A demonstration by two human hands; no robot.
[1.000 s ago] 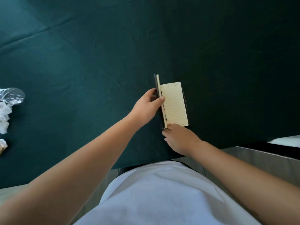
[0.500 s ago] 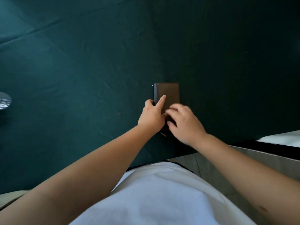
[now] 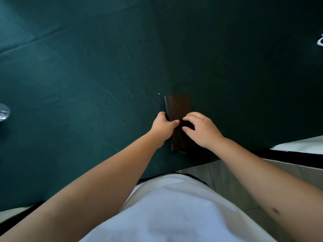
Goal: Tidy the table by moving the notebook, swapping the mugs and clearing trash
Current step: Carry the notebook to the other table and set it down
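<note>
A small notebook (image 3: 179,107) with a dark brown cover lies closed on the dark green tablecloth (image 3: 87,75), near the table's front edge. My left hand (image 3: 163,125) grips its left spine edge, thumb on top of the cover. Just to the right, my right hand (image 3: 201,129) hovers over the lower part of the cover, fingers spread and curled, holding nothing. The notebook's lower half is partly hidden by both hands. No mugs are in view.
A crumpled clear plastic item (image 3: 3,112) sits at the far left edge. A white object (image 3: 320,41) peeks in at the far right edge. The table's front edge runs just below the notebook, with tiled floor (image 3: 227,180) beyond it.
The notebook, open with lined pages a second ago, is now closed. My right hand has lifted off the cover and my left has shifted to grip the spine edge.
</note>
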